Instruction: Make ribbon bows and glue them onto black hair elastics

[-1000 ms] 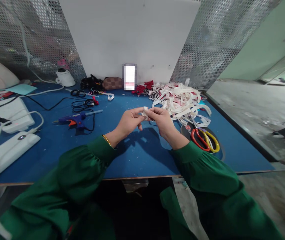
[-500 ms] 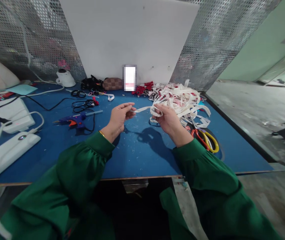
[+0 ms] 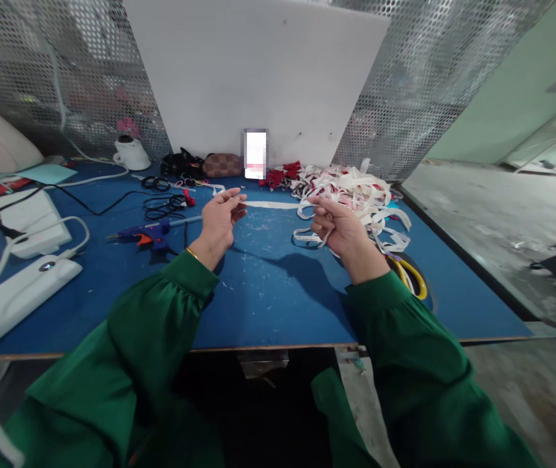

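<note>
A narrow white ribbon [image 3: 270,205] stretches nearly level between my two hands, above the blue tabletop. My left hand [image 3: 219,221] pinches its left end between thumb and fingers. At the other side, my right hand [image 3: 339,227] grips the ribbon with closed fingers, and a loop of it hangs by the fingertips. Just behind my right hand lies a tangled heap of white ribbon strips [image 3: 350,185]. Yellow-handled scissors [image 3: 411,276] rest beside my right wrist, partly hidden by it.
A blue glue gun [image 3: 148,235] lies left of my left hand. Further left are a white power strip [image 3: 24,292] and cables. Along the back stand a lit phone [image 3: 256,154], a checked pouch [image 3: 222,165], red bows [image 3: 282,174] and a white cup [image 3: 131,155].
My hands have moved apart, the left one leftward and the right one rightward. More ribbon now spans between them, and the bunch in my right hand has loosened.
</note>
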`<state>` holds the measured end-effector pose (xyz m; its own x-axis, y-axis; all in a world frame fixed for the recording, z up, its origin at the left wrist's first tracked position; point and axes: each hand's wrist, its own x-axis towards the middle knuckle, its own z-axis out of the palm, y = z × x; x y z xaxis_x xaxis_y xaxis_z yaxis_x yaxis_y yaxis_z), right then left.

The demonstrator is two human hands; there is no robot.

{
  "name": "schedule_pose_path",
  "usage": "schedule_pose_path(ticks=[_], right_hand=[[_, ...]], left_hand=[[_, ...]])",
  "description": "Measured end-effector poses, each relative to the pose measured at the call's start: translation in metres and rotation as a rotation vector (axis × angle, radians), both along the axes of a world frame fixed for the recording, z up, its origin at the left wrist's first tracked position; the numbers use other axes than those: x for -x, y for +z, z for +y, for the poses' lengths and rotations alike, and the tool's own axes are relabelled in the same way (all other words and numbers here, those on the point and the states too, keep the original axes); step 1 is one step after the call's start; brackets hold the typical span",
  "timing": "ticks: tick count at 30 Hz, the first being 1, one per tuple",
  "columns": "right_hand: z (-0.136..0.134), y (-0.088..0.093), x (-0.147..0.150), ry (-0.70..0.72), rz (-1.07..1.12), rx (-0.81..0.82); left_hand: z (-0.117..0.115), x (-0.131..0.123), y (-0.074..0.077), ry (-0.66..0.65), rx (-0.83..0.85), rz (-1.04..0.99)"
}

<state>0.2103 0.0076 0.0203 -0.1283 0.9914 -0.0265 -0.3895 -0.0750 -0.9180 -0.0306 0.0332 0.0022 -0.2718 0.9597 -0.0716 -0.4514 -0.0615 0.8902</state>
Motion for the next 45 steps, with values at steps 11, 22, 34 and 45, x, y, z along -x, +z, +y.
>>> schedule_pose_path(ticks=[11, 22, 34, 45], right_hand=[[-0.004, 0.004, 0.005, -0.068, 0.001, -0.206], [-0.023, 0.004, 0.025, 0.048, -0.094, -0.289], [-0.029, -0.017, 0.051, 0.121, -0.339, -0.197], [-0.031, -0.025, 0.050, 0.232, -0.354, -0.118]], left_hand=[[0.006, 0.001, -0.019, 0.226, -0.274, 0.629], [-0.035, -0.033, -0.009, -0.436, -0.408, 0.828], [-0.044, -0.029, 0.024, -0.140, -0.017, 0.211], [-0.041, -0.026, 0.021, -0.174, 0.038, 0.208]])
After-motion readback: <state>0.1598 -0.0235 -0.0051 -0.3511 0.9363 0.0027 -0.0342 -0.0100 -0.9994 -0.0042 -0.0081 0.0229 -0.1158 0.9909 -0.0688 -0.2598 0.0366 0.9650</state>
